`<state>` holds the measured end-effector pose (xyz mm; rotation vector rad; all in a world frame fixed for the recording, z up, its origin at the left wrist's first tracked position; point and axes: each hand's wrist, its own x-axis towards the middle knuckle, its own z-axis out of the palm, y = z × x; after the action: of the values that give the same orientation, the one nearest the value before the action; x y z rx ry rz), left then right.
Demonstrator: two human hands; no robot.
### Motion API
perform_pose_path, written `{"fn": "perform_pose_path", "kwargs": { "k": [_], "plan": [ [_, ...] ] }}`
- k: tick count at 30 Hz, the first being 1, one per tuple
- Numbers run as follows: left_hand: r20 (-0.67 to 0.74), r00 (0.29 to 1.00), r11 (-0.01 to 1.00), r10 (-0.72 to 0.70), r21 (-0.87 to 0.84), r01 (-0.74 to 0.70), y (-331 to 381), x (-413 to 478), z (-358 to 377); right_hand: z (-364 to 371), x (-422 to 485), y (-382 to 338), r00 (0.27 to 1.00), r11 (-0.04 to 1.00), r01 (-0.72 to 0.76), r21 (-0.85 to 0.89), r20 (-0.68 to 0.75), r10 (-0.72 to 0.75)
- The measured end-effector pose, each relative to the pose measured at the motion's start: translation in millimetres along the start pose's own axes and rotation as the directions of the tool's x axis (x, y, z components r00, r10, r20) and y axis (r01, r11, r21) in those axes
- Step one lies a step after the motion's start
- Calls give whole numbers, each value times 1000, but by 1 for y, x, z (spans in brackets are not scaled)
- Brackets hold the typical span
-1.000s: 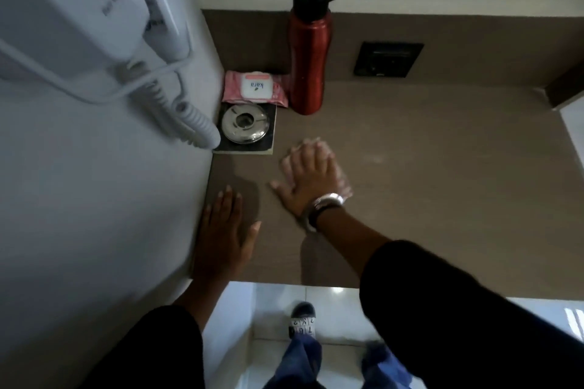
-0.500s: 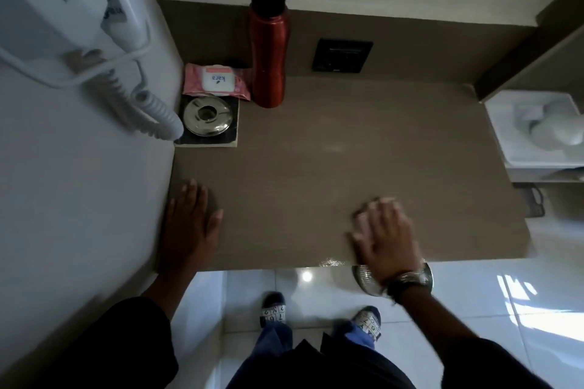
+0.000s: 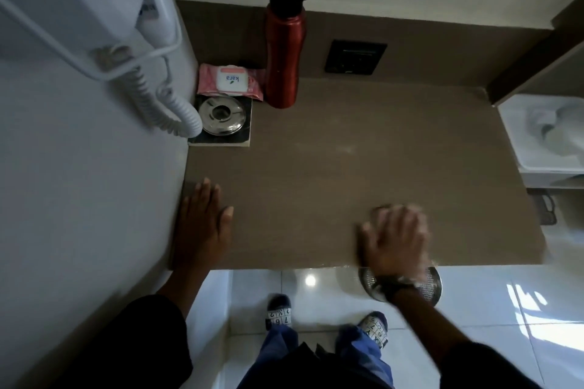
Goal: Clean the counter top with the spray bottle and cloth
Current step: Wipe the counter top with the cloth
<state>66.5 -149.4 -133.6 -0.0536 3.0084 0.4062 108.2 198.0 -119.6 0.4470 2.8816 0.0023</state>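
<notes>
The brown counter top (image 3: 331, 167) fills the middle of the view. My left hand (image 3: 202, 224) lies flat and open on its front left corner, against the wall. Blurred with motion, my right hand (image 3: 392, 237) presses flat on the front right edge. A pale cloth (image 3: 422, 230) barely shows past the fingers; most of it is hidden under the palm. No spray bottle is in sight.
At the back left stand a red water bottle (image 3: 286, 54), a pink wipes pack (image 3: 229, 80) and a steel lid (image 3: 221, 115) on a black square. A white wall unit with coiled cord (image 3: 94, 9) overhangs the left. A white basin (image 3: 550, 136) sits to the right.
My right hand has swept from the left middle of the counter to its front right edge. My left hand has stayed flat at the front left corner.
</notes>
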Motion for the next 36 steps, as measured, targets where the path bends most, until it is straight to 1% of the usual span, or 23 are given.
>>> {"fn": "perform_pose_path", "kwargs": {
  "k": [1,2,3,5,7,9,10,12,14,16,18,20,21,22,23,25,27,29,31,32,33,34,36],
  "plan": [
    [4,1000,1000,-2,0,2,0,0,0,4,-14,-32,985,985,173,-19,15,-173],
    [4,1000,1000,-5,-4,5,1,0,0,9,-23,-61,955,956,295,3,36,-294],
    [4,1000,1000,-9,-11,9,2,0,0,10,-28,-88,932,933,357,42,53,-359],
    [4,1000,1000,-7,-18,7,2,0,0,7,-19,-127,907,903,414,113,28,-420],
    [0,1000,1000,18,1,-18,1,0,0,1,8,-146,857,852,512,111,-3,-515],
    [5,1000,999,29,17,-29,0,1,1,-8,47,-151,815,811,576,103,0,-579],
    [5,1000,999,26,20,-26,1,1,2,-13,69,-149,813,809,579,104,0,-582],
    [-14,1000,1000,21,23,-21,1,2,6,-23,115,-141,851,842,521,140,-2,-526],
    [-19,1000,999,18,29,-17,-1,3,10,-32,160,-124,911,899,408,158,-12,-412],
    [-21,1000,999,15,41,-14,-4,3,14,-38,193,-91,963,953,264,146,10,-269],
    [-19,1000,999,10,49,-9,-5,4,13,-40,199,-50,992,983,109,151,39,-116],
    [-13,1000,998,6,55,-5,-2,3,10,-39,174,-16,999,984,-12,178,43,4],
    [-11,1000,999,3,53,-3,-1,2,8,-38,151,-6,998,982,-50,184,37,44],
    [-10,1000,999,0,46,1,1,1,6,-34,123,-2,998,984,-61,165,26,58],
    [-9,1000,999,-4,36,4,3,0,4,-29,93,-3,999,993,-37,116,21,35],
    [-10,1000,1000,-1,22,1,7,0,0,-19,31,-23,993,994,103,28,55,-104],
    [-15,1000,1000,12,23,-11,9,0,-1,-3,-12,-56,946,953,301,45,115,-304],
    [-20,1000,999,23,30,-22,9,-1,0,5,-20,-85,874,885,456,100,138,-466],
    [-20,1000,999,20,43,-20,7,0,3,1,11,-98,837,842,531,98,95,-539],
    [-20,1000,999,17,50,-16,7,1,5,-6,35,-97,838,842,534,74,88,-539],
    [-27,1000,998,14,55,-13,8,1,6,-14,62,-90,856,860,507,55,82,-510],
    [-41,999,998,9,60,-7,9,1,7,-22,89,-77,893,896,442,45,74,-444],
    [-71,997,997,-18,72,23,17,-3,9,-32,134,-32,976,977,210,37,50,-212]
  ]
}}
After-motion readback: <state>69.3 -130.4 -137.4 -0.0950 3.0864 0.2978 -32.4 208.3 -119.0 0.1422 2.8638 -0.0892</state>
